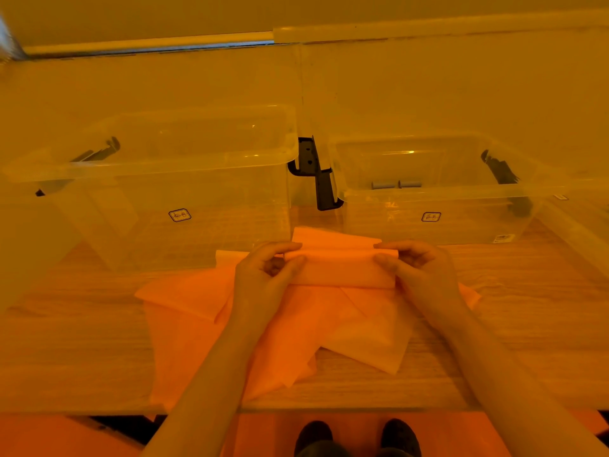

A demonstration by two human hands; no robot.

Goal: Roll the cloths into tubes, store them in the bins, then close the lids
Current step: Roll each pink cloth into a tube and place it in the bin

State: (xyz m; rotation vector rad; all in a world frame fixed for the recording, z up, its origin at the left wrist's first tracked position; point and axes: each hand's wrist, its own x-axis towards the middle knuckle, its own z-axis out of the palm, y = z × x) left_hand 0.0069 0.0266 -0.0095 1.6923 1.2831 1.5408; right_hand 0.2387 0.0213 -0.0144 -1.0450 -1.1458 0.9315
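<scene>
We note bare forearms, no sleeves showing to the frame edge. No rings or watch seen on left hand or right hand. Dark shoes below.

Two clear bins, left bin and right bin, each with one label; two hands, left hand, right hand; several overlapping orange cloths, exact number unclear

left hand and right hand forward, fingers curled, pinching
</scene>
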